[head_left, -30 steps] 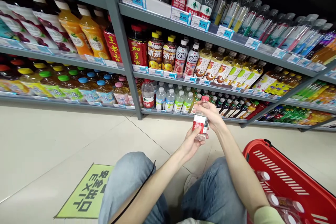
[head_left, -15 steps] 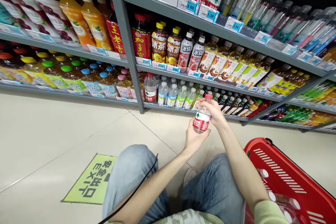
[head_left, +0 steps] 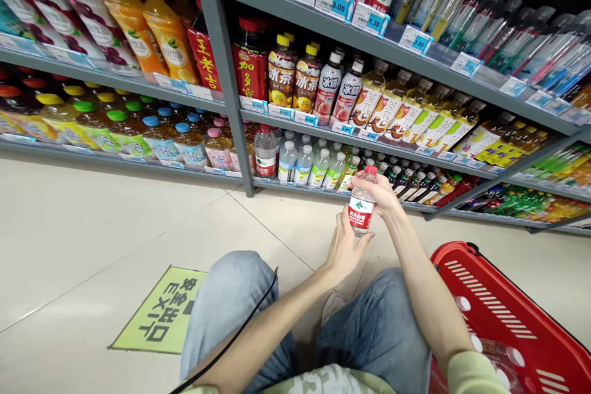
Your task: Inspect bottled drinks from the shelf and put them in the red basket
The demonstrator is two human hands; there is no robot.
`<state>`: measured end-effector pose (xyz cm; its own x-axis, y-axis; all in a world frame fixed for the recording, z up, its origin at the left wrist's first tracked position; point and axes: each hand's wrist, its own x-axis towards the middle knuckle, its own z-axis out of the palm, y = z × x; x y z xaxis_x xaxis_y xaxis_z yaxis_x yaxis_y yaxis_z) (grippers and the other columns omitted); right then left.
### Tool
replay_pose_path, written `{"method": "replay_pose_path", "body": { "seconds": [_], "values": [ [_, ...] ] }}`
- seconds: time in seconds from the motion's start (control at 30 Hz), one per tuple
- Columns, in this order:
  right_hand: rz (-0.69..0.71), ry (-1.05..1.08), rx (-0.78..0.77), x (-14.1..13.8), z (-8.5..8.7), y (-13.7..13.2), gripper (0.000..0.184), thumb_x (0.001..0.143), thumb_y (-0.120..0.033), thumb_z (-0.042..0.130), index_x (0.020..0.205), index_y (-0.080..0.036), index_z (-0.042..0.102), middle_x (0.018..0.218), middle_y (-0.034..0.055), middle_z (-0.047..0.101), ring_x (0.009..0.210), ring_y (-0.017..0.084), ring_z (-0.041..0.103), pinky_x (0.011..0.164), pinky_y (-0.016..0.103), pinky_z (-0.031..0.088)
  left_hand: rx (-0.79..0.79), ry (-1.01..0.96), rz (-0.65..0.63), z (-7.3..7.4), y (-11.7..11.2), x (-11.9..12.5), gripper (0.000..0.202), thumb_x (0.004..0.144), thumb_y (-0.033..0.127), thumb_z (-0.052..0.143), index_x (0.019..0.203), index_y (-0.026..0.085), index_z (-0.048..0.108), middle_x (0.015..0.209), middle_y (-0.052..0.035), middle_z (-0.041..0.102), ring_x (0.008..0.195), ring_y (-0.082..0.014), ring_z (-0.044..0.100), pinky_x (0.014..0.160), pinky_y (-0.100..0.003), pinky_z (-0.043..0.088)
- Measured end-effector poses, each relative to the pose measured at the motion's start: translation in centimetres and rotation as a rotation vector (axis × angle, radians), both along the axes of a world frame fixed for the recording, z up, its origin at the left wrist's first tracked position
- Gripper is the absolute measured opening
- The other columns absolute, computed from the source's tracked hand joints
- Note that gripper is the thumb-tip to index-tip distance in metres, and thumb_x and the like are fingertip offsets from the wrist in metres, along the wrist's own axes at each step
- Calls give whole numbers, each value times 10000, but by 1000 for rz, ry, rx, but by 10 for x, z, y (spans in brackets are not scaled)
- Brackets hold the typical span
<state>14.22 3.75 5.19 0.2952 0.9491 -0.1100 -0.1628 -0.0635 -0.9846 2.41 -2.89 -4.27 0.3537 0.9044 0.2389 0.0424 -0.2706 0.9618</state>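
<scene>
I hold a red-capped water bottle (head_left: pixel 361 212) in the air before the front edge of the bottom shelf (head_left: pixel 299 189), both grips clamped on it: my left hand (head_left: pixel 345 247) around its lower part, my right hand (head_left: pixel 384 196) just below the cap. A red basket (head_left: pixel 503 295) carrying white-capped bottles (head_left: pixel 515 356) near its lower edge stands beside my right arm.

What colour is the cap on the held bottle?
The cap is red, seen in the head view.
</scene>
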Motion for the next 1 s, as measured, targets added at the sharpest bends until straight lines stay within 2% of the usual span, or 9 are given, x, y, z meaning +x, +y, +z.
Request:
{"method": "replay_pose_path", "body": {
  "seconds": [0.23,0.4,0.5,0.6,0.67,0.73,0.8,0.9,1.0],
  "values": [
    [-64,-102,-17,-6,-1,3,346,554,-283,887,782,-193,642,681,-5,679,652,169,665,588,270,516,153,169,46,-6,-5,0,834,919,293,600,1550,157,70,1356,-231,388,1232,-377,500,993,-528,451],
    [41,-47,-18,-3,0,1,423,504,-303,939,784,-180,646,709,3,690,637,165,674,578,267,530,178,153,75,-10,-11,1,864,908,279,605,1575,199,61,1374,-215,385,1234,-370,509,992,-527,455],
    [90,22,-3,3,1,0,439,513,-310,945,822,-172,666,752,18,710,668,168,688,599,270,550,112,17,45,-5,-6,-1,922,841,327,700,1570,231,144,1339,-168,460,1253,-339,514,1033,-493,442],
    [101,95,-5,7,0,1,435,524,-325,946,827,-178,671,778,22,721,694,176,699,608,273,565,-89,-210,-27,4,4,-2,906,745,327,799,1501,228,311,1297,-127,569,1198,-288,568,1019,-415,464],
    [116,107,-6,6,0,1,417,539,-335,941,819,-180,674,781,21,721,696,174,701,602,265,564,-293,-343,-91,8,8,-1,742,727,354,816,1360,186,466,1168,-104,651,1027,-238,641,899,-349,517],
    [137,79,-2,3,0,-1,406,551,-334,937,824,-176,682,777,21,719,684,169,698,598,262,562,-443,-404,-143,10,10,0,567,733,386,808,1182,154,550,1010,-77,684,853,-188,647,771,-298,525],
    [163,47,4,2,1,-2,410,555,-323,936,847,-173,690,787,24,721,681,171,699,604,271,563,-464,-416,-168,10,9,0,505,717,382,821,1084,153,562,955,-58,683,801,-162,629,738,-275,510],
    [189,51,17,3,2,-4,431,555,-323,936,882,-179,695,816,30,728,706,183,709,637,294,574,-379,-358,-159,9,9,-1,524,667,342,856,1060,171,555,950,-39,682,793,-152,620,736,-266,496],
    [186,91,10,5,4,-3,442,555,-326,936,900,-183,700,837,33,733,730,190,714,664,307,585,-337,-247,-122,13,9,-4,493,676,328,840,1043,183,545,876,-16,674,726,-149,604,670,-260,476]
  ]
}}
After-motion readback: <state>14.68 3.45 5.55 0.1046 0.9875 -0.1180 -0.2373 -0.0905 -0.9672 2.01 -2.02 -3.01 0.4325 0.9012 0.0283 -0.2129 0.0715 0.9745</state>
